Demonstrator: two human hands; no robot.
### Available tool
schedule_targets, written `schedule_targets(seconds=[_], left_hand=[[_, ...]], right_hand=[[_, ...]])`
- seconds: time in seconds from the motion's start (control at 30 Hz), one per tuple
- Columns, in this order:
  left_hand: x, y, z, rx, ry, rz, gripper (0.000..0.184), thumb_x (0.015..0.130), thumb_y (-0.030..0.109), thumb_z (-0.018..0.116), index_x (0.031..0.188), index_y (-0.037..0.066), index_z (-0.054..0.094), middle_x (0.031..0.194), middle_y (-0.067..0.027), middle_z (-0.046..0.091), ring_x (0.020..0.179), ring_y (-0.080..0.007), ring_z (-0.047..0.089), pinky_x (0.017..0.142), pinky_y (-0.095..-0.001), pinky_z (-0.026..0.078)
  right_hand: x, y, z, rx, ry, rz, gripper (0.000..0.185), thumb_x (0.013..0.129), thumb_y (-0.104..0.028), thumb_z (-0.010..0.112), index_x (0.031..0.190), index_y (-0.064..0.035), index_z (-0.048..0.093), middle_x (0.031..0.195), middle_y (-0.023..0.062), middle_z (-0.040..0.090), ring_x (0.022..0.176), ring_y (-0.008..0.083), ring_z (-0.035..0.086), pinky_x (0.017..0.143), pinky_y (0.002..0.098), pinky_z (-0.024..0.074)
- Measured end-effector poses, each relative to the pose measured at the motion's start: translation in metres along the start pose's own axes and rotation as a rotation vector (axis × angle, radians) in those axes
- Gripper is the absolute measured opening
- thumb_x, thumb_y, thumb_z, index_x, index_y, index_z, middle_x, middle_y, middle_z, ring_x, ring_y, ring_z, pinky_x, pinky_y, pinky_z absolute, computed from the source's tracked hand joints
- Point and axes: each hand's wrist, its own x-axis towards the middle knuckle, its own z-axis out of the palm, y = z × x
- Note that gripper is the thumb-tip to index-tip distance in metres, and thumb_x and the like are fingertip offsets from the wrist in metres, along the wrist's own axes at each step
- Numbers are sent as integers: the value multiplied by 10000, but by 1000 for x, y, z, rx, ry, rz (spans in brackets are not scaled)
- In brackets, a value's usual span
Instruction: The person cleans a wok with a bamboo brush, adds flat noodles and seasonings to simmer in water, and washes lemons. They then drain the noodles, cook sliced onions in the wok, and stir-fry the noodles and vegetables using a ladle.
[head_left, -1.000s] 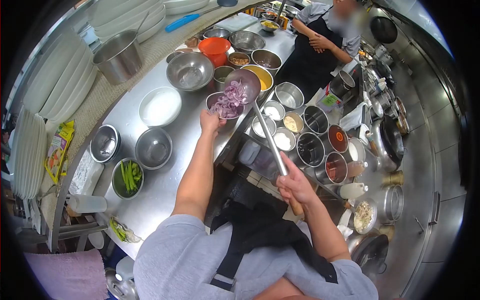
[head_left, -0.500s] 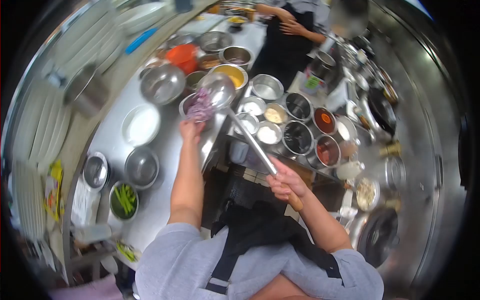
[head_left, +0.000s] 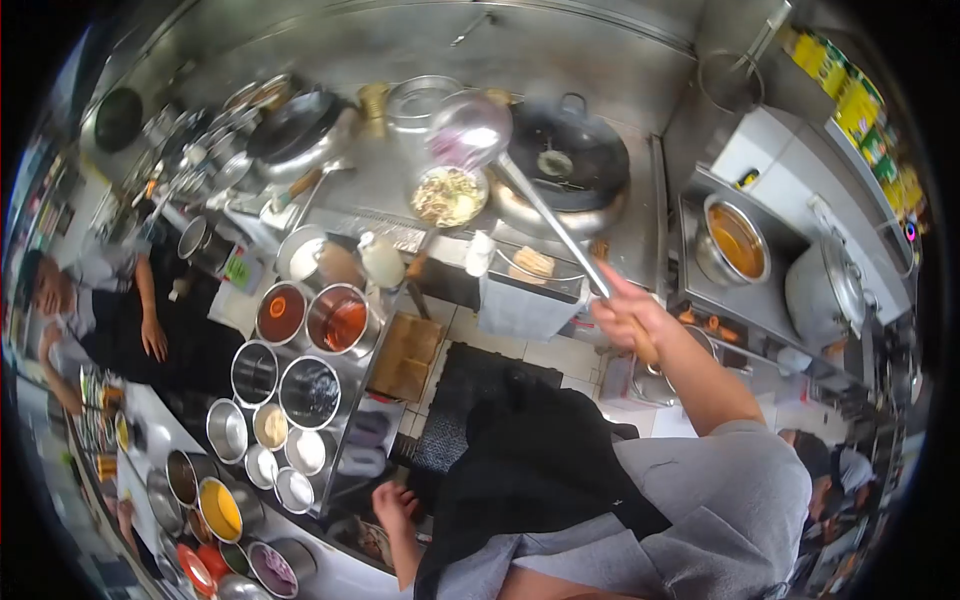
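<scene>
My right hand (head_left: 640, 320) is closed around the wooden handle of a long steel ladle (head_left: 550, 225). Sliced purple onion (head_left: 457, 150) shows in the ladle's bowl, blurred by motion. That bowl hangs above a dish of pale shredded food with green bits (head_left: 450, 196), just left of a dark wok (head_left: 590, 165) on the stove. Low in the view, beside my apron, my left hand (head_left: 397, 508) is empty, its fingers loosely bent and apart. More purple onion (head_left: 275, 570) lies in a steel container at the bottom left.
Pots of red sauce (head_left: 338, 320) and several seasoning tins (head_left: 270, 427) stand on the left counter. A co-worker (head_left: 150, 310) is beyond them. On the right are a pot of orange-brown liquid (head_left: 735, 245) and a lidded stockpot (head_left: 828, 285). A second wok (head_left: 300, 130) sits at upper left.
My view has turned right, from the prep counter to the stove. The ladle has moved away from the onion container and now carries onion. My left hand has left that container and dropped low.
</scene>
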Motion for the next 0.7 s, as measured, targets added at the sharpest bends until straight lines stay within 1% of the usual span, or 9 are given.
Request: schedule_targets(seconds=[0.07, 0.13, 0.2, 0.23, 0.3, 0.33, 0.4, 0.53, 0.7], left_hand=[[17, 19, 52, 250, -281, 6, 186, 943, 219, 603, 1059, 98, 523, 823, -36, 579, 636, -135, 559, 535, -269, 471], [49, 32, 89, 328, -569, 172, 196, 957, 226, 593, 1064, 74, 527, 859, -40, 603, 675, -114, 579, 552, -257, 476], [65, 64, 134, 498, -561, 247, 197, 958, 203, 584, 1085, 62, 532, 880, -37, 617, 708, -103, 595, 567, -246, 472], [68, 79, 156, 498, -517, 259, 191, 956, 190, 579, 1094, 66, 534, 884, -37, 619, 710, -102, 595, 567, -241, 466], [67, 104, 198, 493, -456, 292, 186, 954, 164, 559, 1116, 76, 539, 893, -34, 623, 717, -106, 597, 575, -236, 465], [62, 113, 217, 508, -385, 305, 193, 952, 165, 560, 1118, 73, 533, 885, -37, 618, 717, -111, 598, 568, -240, 468], [74, 107, 239, 418, -389, 324, 197, 952, 174, 561, 1119, 74, 530, 878, -37, 615, 712, -114, 596, 559, -242, 466], [82, 59, 280, 502, -413, 226, 183, 943, 165, 568, 1087, 55, 541, 860, -53, 613, 687, -114, 584, 549, -254, 461], [74, 7, 333, 898, -746, 299, 226, 925, 157, 598, 1083, -4, 574, 809, -62, 636, 653, -118, 584, 551, -270, 470]], right_hand=[[36, -24, -15, -306, 262, -71, 801, 895, -59, 546, 1538, -311, 139, 751, 68, 516, 450, 131, 434, 395, 285, 376], [92, -46, -79, -744, 541, -176, 856, 844, -44, 531, 1539, -331, 122, 727, 84, 536, 453, 150, 458, 404, 302, 404], [130, -73, -137, -1140, 752, -105, 887, 806, -30, 513, 1541, -304, 100, 878, 183, 648, 603, 268, 623, 556, 391, 521], [141, -72, -170, -1137, 756, -110, 887, 806, -30, 513, 1541, -304, 100, 878, 183, 648, 603, 268, 623, 556, 391, 521], [155, -88, -212, -1757, 818, -36, 857, 818, -34, 501, 1540, -241, 88, 1053, 270, 653, 916, 392, 662, 816, 459, 523], [154, -95, -223, -1753, 816, -41, 857, 818, -34, 501, 1540, -241, 88, 1053, 270, 653, 916, 392, 662, 816, 459, 523], [130, -114, -200, -1612, 771, 12, 843, 827, -54, 500, 1537, -226, 81, 1145, 304, 603, 1111, 430, 569, 965, 479, 441], [104, -138, -205, -1542, 675, 32, 835, 835, -71, 503, 1537, -232, 80, 1144, 303, 605, 1080, 429, 586, 950, 469, 457], [115, -148, -282, -1574, 595, -149, 826, 846, -75, 501, 1537, -223, 75, 1186, 312, 581, 1109, 434, 568, 960, 459, 445]])
